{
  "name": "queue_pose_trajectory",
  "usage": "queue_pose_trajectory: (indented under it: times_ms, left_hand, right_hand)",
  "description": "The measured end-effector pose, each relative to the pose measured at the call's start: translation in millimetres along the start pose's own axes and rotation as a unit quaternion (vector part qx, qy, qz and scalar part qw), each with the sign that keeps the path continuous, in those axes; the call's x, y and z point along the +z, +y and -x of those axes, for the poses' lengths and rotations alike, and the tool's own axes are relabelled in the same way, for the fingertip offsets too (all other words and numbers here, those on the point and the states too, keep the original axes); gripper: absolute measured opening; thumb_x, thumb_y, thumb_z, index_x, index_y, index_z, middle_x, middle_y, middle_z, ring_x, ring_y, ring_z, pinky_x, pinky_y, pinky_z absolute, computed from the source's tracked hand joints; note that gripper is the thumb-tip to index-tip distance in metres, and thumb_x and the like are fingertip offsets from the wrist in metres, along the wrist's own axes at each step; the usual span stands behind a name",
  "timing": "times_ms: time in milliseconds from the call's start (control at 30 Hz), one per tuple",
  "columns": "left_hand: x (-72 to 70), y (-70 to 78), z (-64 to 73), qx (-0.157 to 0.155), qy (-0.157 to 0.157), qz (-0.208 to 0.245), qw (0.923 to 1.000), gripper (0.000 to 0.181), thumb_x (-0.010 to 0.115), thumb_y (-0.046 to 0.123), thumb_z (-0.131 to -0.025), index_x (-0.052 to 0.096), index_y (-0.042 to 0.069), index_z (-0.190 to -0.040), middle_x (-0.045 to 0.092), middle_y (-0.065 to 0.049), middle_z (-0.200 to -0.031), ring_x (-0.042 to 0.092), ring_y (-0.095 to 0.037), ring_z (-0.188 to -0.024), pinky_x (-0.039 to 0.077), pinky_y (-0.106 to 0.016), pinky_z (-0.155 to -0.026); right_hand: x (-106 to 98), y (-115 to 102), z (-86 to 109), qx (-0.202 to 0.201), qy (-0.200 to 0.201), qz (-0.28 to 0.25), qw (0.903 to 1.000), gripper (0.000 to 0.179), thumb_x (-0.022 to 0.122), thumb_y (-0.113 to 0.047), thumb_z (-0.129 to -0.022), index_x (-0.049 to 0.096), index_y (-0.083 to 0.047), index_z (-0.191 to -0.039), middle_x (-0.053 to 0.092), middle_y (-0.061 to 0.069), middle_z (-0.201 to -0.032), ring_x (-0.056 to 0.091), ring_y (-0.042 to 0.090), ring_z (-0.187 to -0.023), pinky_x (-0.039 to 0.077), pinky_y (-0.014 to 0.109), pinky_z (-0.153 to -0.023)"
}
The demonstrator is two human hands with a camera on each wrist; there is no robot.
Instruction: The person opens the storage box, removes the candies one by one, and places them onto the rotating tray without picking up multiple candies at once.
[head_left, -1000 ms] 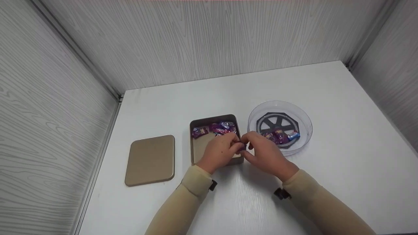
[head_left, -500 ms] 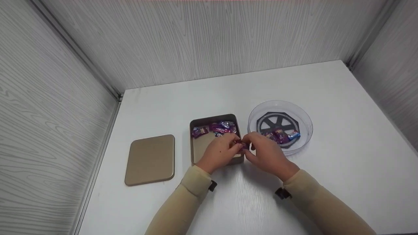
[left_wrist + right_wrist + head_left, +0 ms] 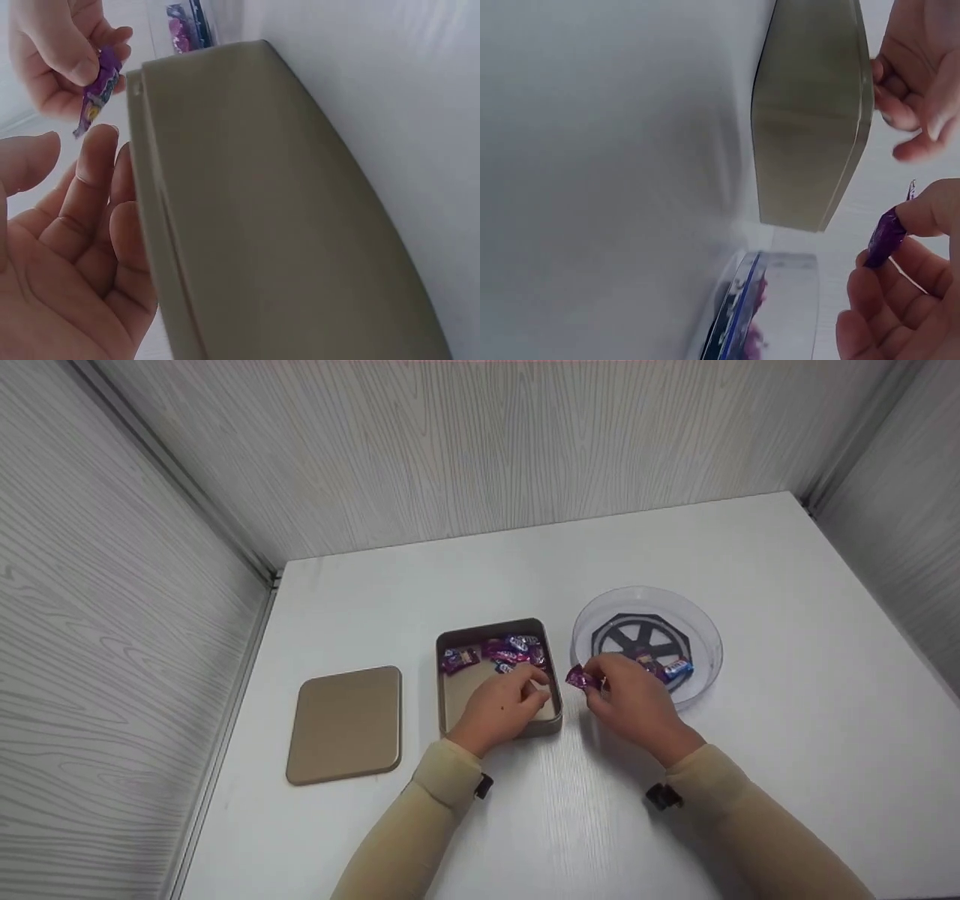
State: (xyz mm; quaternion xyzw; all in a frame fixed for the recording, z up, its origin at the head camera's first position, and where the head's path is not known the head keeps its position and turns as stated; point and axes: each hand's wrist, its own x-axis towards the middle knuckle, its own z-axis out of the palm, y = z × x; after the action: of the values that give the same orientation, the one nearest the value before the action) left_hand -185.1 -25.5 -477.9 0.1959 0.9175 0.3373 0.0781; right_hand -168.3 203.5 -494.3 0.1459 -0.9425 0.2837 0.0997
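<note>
My right hand (image 3: 636, 706) pinches a purple-wrapped candy (image 3: 578, 677) between thumb and fingers, just off the tin's right edge. In the right wrist view the candy (image 3: 886, 238) shows clear of the table. My left hand (image 3: 499, 709) is over the near part of a gold rectangular tin (image 3: 459, 697), its fingers loosely bent. Nothing lies between that hand's thumb and fingers (image 3: 88, 169) in the left wrist view. Several purple and blue wrapped candies (image 3: 517, 645) lie along the tin's far side. Behind my right hand, more candies (image 3: 677, 668) sit in a clear round container (image 3: 709, 622).
The tin's gold lid (image 3: 345, 726) lies flat on the white table (image 3: 480, 577), left of the tin. A dark spoked pattern (image 3: 637, 634) shows at the round container's base. Pale wood-grain panels (image 3: 487, 450) stand behind the table and at both sides.
The candy was between both hands. My left fingers have let go of it, and my right hand has moved right with it, opening a gap between the hands.
</note>
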Motion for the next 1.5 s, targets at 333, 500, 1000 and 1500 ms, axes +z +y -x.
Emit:
queue_pose_trajectory:
  times_ms: [333,500,1000,1500]
  left_hand:
    - [0.7,-9.7,-4.4,-0.007,-0.007,-0.055,0.9985,0.024,0.060,0.031,-0.101,0.066,0.017,-0.119,0.066,0.011,-0.086,0.060,-0.011,-0.076,0.050,-0.036,-0.074]
    - [-1.1,-16.4,-6.6,-0.036,0.001,-0.083,0.9959,0.026,0.060,0.033,-0.101,0.067,0.017,-0.120,0.068,0.008,-0.092,0.062,-0.013,-0.081,0.052,-0.037,-0.077]
    - [-14.0,-34.5,-14.7,-0.151,0.038,-0.195,0.9684,0.051,0.061,0.036,-0.098,0.057,0.008,-0.141,0.048,-0.019,-0.146,0.042,-0.039,-0.137,0.041,-0.054,-0.106]
    - [-12.0,-48.5,-18.2,-0.167,0.000,-0.229,0.9591,0.052,0.062,0.030,-0.095,0.057,0.007,-0.141,0.055,-0.020,-0.140,0.049,-0.041,-0.129,0.044,-0.055,-0.101]
  right_hand:
    - [-7.4,24.8,-5.5,0.036,-0.051,0.071,0.9955,0.026,0.065,-0.012,-0.088,0.067,-0.004,-0.113,0.066,0.014,-0.108,0.061,0.034,-0.099,0.049,0.051,-0.084]
    - [-11.2,32.9,-5.4,0.054,-0.067,0.085,0.9927,0.023,0.064,-0.013,-0.089,0.067,-0.004,-0.110,0.065,0.013,-0.100,0.059,0.034,-0.093,0.048,0.050,-0.078]
    - [-19.8,28.4,-5.3,0.053,-0.059,0.045,0.9958,0.019,0.063,-0.023,-0.093,0.068,-0.009,-0.105,0.062,0.006,-0.098,0.055,0.027,-0.090,0.047,0.046,-0.077]
    - [-15.2,19.8,-3.7,0.051,-0.070,0.018,0.9961,0.016,0.063,-0.021,-0.093,0.069,-0.012,-0.104,0.060,0.003,-0.094,0.053,0.023,-0.085,0.045,0.041,-0.074]
